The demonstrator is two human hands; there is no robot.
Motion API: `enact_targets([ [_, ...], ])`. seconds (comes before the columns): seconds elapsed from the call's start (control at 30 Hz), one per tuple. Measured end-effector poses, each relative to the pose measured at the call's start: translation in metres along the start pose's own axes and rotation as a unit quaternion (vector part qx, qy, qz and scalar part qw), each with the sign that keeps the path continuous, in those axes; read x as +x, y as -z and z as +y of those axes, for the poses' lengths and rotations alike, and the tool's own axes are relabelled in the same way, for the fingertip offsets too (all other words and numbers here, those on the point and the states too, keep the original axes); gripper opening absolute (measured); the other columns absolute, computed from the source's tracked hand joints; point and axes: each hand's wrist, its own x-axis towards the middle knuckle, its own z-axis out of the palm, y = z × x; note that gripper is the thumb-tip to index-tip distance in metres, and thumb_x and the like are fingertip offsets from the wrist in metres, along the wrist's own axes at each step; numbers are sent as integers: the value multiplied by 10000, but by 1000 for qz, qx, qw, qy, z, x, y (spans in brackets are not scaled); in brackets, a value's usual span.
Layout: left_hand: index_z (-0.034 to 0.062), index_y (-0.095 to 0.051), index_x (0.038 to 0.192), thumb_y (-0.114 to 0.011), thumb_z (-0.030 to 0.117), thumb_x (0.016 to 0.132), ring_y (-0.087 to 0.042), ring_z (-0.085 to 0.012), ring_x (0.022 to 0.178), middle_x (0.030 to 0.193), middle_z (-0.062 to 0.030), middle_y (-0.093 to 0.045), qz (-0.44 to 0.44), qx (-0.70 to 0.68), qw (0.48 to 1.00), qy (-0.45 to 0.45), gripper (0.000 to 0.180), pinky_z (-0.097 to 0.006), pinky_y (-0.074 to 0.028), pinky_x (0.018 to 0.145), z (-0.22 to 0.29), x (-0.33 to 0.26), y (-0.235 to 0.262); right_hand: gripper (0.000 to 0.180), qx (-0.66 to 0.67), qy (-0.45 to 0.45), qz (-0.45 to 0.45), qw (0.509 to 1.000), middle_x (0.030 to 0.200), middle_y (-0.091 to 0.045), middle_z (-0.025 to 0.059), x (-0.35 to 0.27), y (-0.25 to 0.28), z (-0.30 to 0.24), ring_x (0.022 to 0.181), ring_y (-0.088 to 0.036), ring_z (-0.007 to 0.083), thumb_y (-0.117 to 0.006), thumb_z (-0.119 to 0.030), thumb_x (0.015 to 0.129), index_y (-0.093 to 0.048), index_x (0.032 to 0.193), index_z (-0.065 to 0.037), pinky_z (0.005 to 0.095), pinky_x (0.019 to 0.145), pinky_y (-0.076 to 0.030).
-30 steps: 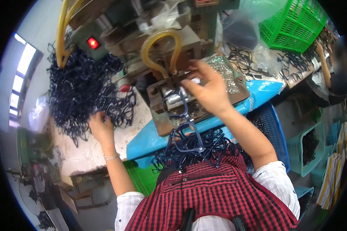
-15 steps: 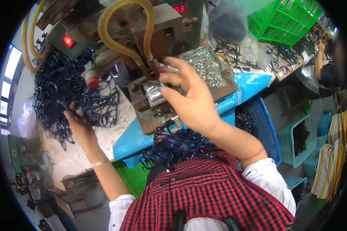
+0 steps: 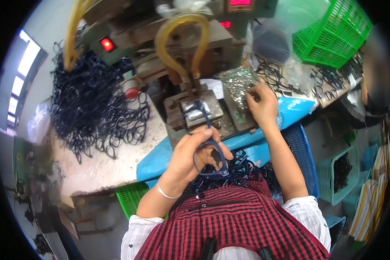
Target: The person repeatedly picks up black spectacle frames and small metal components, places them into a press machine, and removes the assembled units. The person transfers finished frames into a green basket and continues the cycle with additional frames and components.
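Left of the machine (image 3: 182, 43), a heap of dark blue eyeglass frames (image 3: 89, 104) lay tangled across the pale tabletop (image 3: 86, 175). A red button (image 3: 132, 93) stood at the machine's left side, and a yellow hose (image 3: 161, 41) looped over its front. Just in front of the machine, the left hand (image 3: 186, 154) had a closed grip, thumb and fingers wrapped around one blue frame (image 3: 223, 164); its nearer rim showed at the fingers, and its farther end lay over the machine's silvery block (image 3: 196, 116). Farther in front, more frames (image 3: 242, 164) were piled by a red-and-black checked apron (image 3: 229, 221). Right of the machine, the right hand (image 3: 264, 104) was at a tray (image 3: 235, 113) of small shiny pieces (image 3: 237, 84), fingers bent; whether its grip had hold of one could not be told. Beyond, farther right of the machine, stood a green plastic basket (image 3: 329, 34)
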Motion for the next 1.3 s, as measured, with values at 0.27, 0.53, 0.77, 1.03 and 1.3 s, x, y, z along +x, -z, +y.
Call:
enact_targets([
  [0.27, 29, -575, 1115, -398, 422, 1102, -723, -294, 802, 973, -257, -721, -88, 13, 996, 15, 432, -356, -599, 645, -10, 2, 16, 99, 149, -118, -46, 981, 908, -705, 90, 2, 0, -1, 826, -669, 182, -674, -33, 914, -652, 1006, -5, 320, 781, -522],
  [0.53, 18, -691, 1124, -748, 59, 857, -646, -296, 1063, 1151, -131, -700, 473, 600, 454, -458, 276, -382, -485, 960, 72, -114, 67, 192, 224, -131, -26, 965, 1046, -731, 89, -22, 13, 8, 921, -669, 143, -643, -51, 969, -714, 1135, 13, 273, 844, -518],
  [0.77, 38, -721, 1111, -817, 153, 707, -520, -414, 1219, 1494, -208, -502, 493, 826, 260, -85, 431, -485, -422, 1065, 90, -79, 256, 120, 227, -114, -43, 966, 961, -739, 76, 1, -2, -34, 910, -673, 154, -714, -41, 901, -738, 1008, 9, 276, 827, -509],
  [1.03, 61, -754, 1073, -755, 130, 858, -618, -285, 1140, 1272, -116, -686, 548, 699, 285, -360, 226, -478, -402, 1030, 60, -61, 245, 121, 68, -117, 31, 990, 923, -697, 112, -51, 73, 11, 882, -661, 247, -714, 21, 842, -734, 960, -1, 329, 817, -505],
  [1.3, 70, -562, 1050, -533, 229, 1053, -684, -181, 737, 1002, -150, -728, 356, 166, 839, -375, 161, -250, -556, 597, 68, -24, 124, 142, 272, 0, -64, 960, 989, -719, 114, 5, 58, -81, 919, -682, 251, -702, -4, 840, -736, 977, -11, 347, 863, -518],
])
